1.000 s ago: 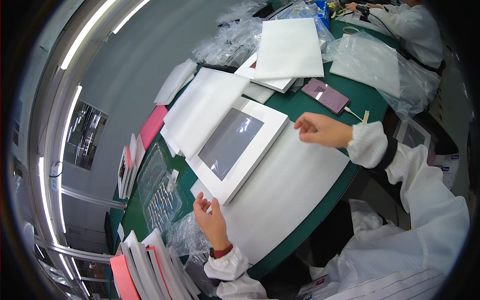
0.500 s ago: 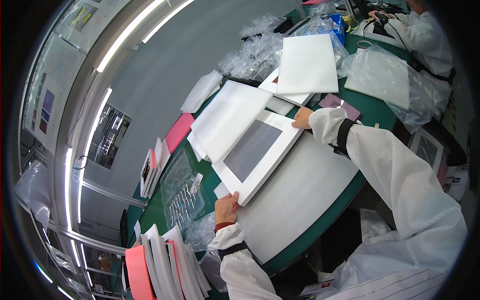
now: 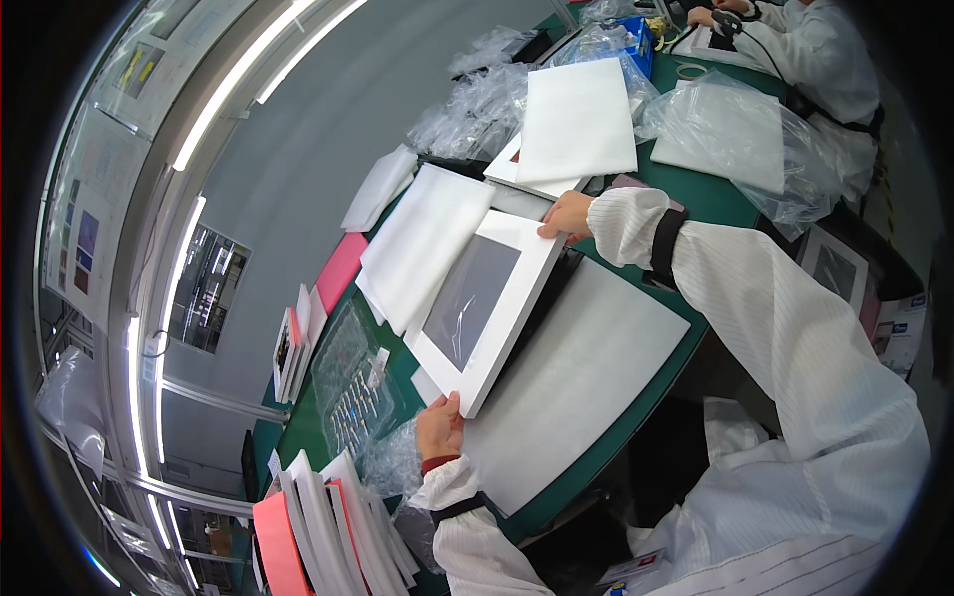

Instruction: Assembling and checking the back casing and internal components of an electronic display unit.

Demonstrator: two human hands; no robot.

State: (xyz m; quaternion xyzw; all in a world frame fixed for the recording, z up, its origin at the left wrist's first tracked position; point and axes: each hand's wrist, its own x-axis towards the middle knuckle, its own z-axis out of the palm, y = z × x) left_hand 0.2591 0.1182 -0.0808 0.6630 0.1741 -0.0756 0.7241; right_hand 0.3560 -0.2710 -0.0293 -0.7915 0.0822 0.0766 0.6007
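Observation:
Between my hands is a white-framed flat panel (image 3: 472, 303) with a grey, film-like window in its middle. It is tilted, its near long edge raised, with a dark underside showing below. My left hand (image 3: 440, 429) grips its lower corner, thumb on the frame's face. At the upper right corner, my right hand (image 3: 568, 217) holds the frame with thumb and fingers closed round the edge. Under it lies a white foam mat (image 3: 596, 372). White foam sheets (image 3: 422, 243) sit against the panel's far side.
A clear tray of small thin parts (image 3: 353, 407) lies left, beside stacked white and pink foam sheets (image 3: 318, 526). Crumpled plastic bags (image 3: 467, 114), another foam-covered panel (image 3: 576, 119) and a bagged foam sheet (image 3: 730, 139) lie farther off. A co-worker (image 3: 805, 50) handles a black cable at the far right.
The panel's near edge has lifted, exposing the dark underside, and glare now shows on its window. Both hands keep their grip. The whole view has shifted slightly.

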